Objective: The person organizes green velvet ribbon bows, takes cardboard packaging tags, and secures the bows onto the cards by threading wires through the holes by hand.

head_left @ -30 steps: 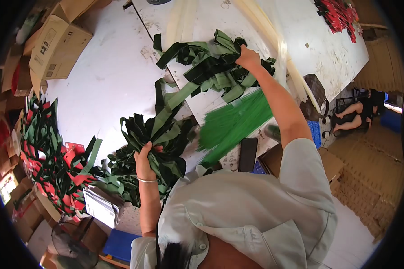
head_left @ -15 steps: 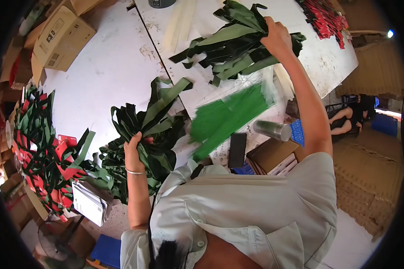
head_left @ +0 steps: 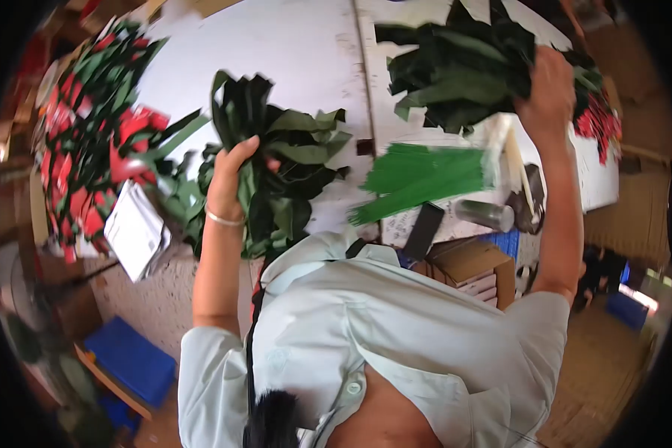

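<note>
Dark-green looped fabric-strip bunches (head_left: 306, 153): spreading loosely over the white table (head_left: 299, 37), some strips showing lighter faces.
Left hand (head_left: 230, 175): grasping one bunch.
Right hand (head_left: 549, 93): grasping the other.
Brown cardboard box (head_left: 463, 257): holding stacked white-edged items (head_left: 481, 286).
Greenish cylindrical flask (head_left: 485, 214): lying sideways; contents not discernible.
</note>
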The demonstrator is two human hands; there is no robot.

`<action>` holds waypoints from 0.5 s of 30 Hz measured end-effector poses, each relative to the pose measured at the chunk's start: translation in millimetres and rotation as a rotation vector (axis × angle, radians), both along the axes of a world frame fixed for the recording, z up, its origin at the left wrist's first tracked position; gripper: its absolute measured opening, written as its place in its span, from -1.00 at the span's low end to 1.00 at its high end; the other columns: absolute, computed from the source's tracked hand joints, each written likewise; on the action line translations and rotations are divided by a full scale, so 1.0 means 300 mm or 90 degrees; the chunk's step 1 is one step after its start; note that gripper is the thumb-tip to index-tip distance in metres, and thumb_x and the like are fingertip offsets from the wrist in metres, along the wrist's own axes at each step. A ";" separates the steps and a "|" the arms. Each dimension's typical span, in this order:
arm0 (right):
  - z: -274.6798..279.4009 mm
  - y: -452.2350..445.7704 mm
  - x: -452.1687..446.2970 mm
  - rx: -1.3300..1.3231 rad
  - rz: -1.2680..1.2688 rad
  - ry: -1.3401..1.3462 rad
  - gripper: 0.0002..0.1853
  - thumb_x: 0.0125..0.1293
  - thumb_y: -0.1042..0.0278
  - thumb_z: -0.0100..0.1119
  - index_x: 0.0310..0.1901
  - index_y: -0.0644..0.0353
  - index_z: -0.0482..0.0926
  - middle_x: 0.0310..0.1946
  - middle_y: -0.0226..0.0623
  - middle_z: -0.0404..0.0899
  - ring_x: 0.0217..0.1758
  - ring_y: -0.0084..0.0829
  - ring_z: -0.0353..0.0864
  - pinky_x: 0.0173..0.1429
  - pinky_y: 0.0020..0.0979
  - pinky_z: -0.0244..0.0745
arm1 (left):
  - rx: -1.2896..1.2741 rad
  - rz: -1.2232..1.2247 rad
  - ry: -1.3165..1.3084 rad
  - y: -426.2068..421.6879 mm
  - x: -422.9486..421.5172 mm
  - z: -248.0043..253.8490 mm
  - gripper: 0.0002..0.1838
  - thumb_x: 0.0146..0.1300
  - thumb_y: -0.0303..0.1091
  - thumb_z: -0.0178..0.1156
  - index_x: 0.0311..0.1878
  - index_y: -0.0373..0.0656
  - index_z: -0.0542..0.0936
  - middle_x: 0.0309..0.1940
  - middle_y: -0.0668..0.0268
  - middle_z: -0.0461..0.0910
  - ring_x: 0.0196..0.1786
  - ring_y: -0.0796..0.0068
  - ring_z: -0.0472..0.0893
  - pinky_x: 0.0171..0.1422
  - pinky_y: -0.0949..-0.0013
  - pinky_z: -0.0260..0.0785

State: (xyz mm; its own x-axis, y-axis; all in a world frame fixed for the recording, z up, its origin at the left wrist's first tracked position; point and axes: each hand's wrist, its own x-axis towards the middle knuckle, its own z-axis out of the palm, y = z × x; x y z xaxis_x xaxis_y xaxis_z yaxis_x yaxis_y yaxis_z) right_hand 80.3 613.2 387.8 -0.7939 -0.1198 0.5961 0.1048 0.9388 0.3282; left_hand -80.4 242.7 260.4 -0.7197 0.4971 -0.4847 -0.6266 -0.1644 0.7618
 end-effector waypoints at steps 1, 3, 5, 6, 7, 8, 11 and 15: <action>0.022 -0.071 -0.005 0.010 0.052 0.004 -0.44 -0.39 0.65 0.33 -0.19 0.27 0.43 -0.14 -0.12 0.49 -0.03 -0.06 0.47 0.00 -0.19 0.34 | 0.038 -0.005 -0.018 -0.030 -0.005 -0.002 -0.75 0.22 -0.27 0.18 -0.20 -0.30 0.55 -0.50 0.18 0.62 -0.51 0.42 0.61 -0.40 0.40 0.53; 0.052 -0.176 -0.010 0.025 0.147 -0.008 -0.57 -0.25 0.63 0.31 -0.23 0.25 0.43 -0.16 -0.16 0.53 -0.08 -0.09 0.53 -0.01 -0.17 0.40 | 0.041 -0.009 -0.026 -0.081 -0.005 0.027 -0.74 0.22 -0.26 0.18 -0.19 -0.30 0.55 -0.52 0.16 0.62 -0.52 0.41 0.61 -0.42 0.42 0.53; 0.065 -0.310 -0.010 -0.019 0.258 -0.012 -0.67 -0.10 0.61 0.29 -0.24 0.17 0.46 -0.18 -0.22 0.55 -0.10 -0.16 0.56 -0.02 -0.18 0.44 | 0.045 -0.009 -0.009 -0.137 -0.001 0.063 -0.73 0.22 -0.27 0.17 -0.19 -0.32 0.55 -0.54 0.16 0.61 -0.52 0.41 0.61 -0.42 0.42 0.53; 0.047 -0.375 -0.009 -0.026 0.280 0.005 -0.72 0.00 0.53 0.29 -0.24 0.08 0.47 -0.19 -0.28 0.56 -0.11 -0.24 0.57 0.00 -0.19 0.47 | 0.060 -0.017 -0.011 -0.163 0.000 0.076 -0.74 0.22 -0.28 0.17 -0.18 -0.33 0.55 -0.53 0.16 0.62 -0.52 0.41 0.61 -0.42 0.42 0.54; 0.034 -0.421 0.004 0.051 0.306 -0.009 -0.74 0.02 0.48 0.29 -0.24 0.04 0.47 -0.20 -0.30 0.56 -0.10 -0.27 0.56 0.01 -0.22 0.47 | 0.077 -0.027 -0.013 -0.187 0.002 0.086 -0.74 0.23 -0.29 0.16 -0.17 -0.33 0.55 -0.52 0.16 0.62 -0.52 0.41 0.62 -0.42 0.42 0.54; 0.024 -0.470 0.008 0.079 0.342 0.012 -0.73 0.04 0.43 0.26 -0.21 -0.02 0.46 -0.20 -0.32 0.56 -0.10 -0.30 0.54 0.06 -0.25 0.46 | 0.088 -0.012 -0.029 -0.211 0.009 0.094 -0.72 0.23 -0.29 0.16 -0.13 -0.34 0.53 -0.47 0.17 0.62 -0.51 0.41 0.62 -0.42 0.42 0.55; -0.007 -0.597 0.075 0.104 0.365 0.020 -0.73 0.10 0.40 0.18 -0.17 -0.11 0.40 -0.18 -0.41 0.55 -0.04 -0.41 0.50 0.13 -0.35 0.39 | 0.086 -0.009 0.005 -0.282 0.023 0.104 -0.68 0.22 -0.27 0.17 -0.08 -0.33 0.51 -0.42 0.19 0.61 -0.50 0.40 0.62 -0.42 0.40 0.56; 0.003 -0.733 0.147 0.182 0.387 0.088 -0.75 0.15 0.35 0.11 -0.15 -0.14 0.34 -0.23 -0.47 0.56 -0.09 -0.48 0.49 0.09 -0.38 0.32 | 0.105 -0.019 0.026 -0.368 0.055 0.148 -0.66 0.23 -0.26 0.16 -0.07 -0.35 0.50 -0.48 0.15 0.60 -0.48 0.37 0.62 -0.38 0.38 0.56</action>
